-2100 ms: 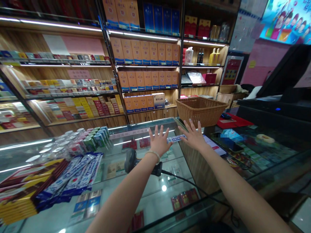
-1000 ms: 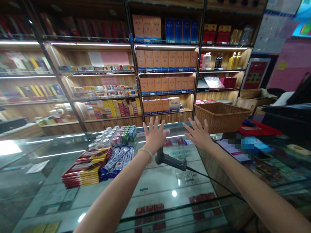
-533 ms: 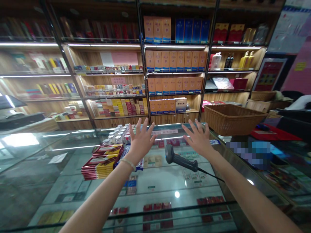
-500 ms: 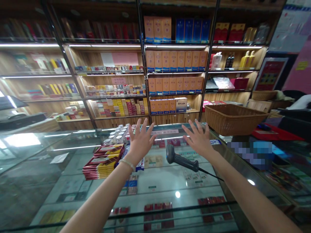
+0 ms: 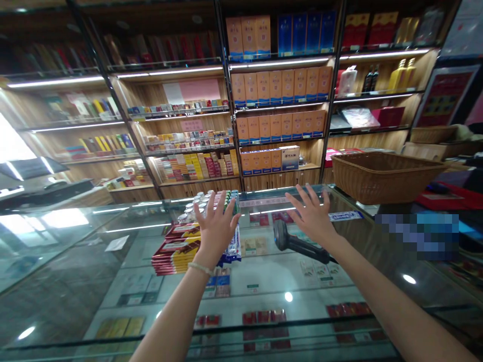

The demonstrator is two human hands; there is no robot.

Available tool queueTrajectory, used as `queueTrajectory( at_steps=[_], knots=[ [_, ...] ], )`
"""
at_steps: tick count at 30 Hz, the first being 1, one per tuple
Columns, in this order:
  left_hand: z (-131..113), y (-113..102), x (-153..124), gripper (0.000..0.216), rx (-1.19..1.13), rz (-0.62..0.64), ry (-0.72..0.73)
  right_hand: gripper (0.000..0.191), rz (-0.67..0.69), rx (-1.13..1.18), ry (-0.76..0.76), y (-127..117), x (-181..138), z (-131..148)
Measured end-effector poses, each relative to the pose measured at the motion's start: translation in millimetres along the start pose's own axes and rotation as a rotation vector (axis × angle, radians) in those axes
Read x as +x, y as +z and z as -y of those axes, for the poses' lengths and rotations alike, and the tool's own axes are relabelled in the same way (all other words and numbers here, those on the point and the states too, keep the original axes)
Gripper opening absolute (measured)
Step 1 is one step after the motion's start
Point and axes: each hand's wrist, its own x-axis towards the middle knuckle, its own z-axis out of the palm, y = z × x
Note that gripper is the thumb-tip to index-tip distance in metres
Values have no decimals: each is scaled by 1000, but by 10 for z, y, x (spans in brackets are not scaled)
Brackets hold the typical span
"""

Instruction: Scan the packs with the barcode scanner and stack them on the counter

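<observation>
My left hand (image 5: 216,229) is held out over the glass counter (image 5: 271,281) with its fingers spread and nothing in it. Behind and beside it lie a stack of red and yellow chocolate packs (image 5: 175,251), blue-and-white packets (image 5: 234,244) and a group of small lidded jars (image 5: 188,210). My right hand (image 5: 312,215), also spread and holding nothing, hovers near a black handheld barcode scanner (image 5: 298,244). It hides part of the scanner's surroundings. To the right of this hand lies a flat blue-and-white packet (image 5: 345,216).
A brown wicker basket (image 5: 388,181) stands at the counter's right end. Shelves with orange boxes (image 5: 281,85) and cigarette packs (image 5: 196,166) line the back wall. Goods such as red packs (image 5: 264,322) show beneath the glass. A dark monitor (image 5: 30,168) is at far left.
The view has shifted, so the counter goods and scanner appear further right. Both hands stay raised and spread; the right hand now appears closer to the scanner.
</observation>
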Motion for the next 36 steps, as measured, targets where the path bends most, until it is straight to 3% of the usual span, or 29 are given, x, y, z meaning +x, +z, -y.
queueTrajectory(
  at_steps=[9, 16, 20, 28, 36],
  knots=[
    [89, -19, -75, 44, 15, 15, -31, 47, 10, -6, 22, 60, -75, 49],
    [411, -164, -76, 41, 66, -50, -188, 49, 26, 7, -30, 79, -21, 141],
    [557, -175, -96, 41, 107, -22, -209, 52, 53, 33, -54, 121, 73, 256],
    [682, -100, -179, 48, 157, 132, -189, 55, 175, 60, -89, 247, 333, 503],
    [521, -368, -162, 43, 157, 455, -158, 65, 247, 126, -334, 543, 656, 931]
  ],
)
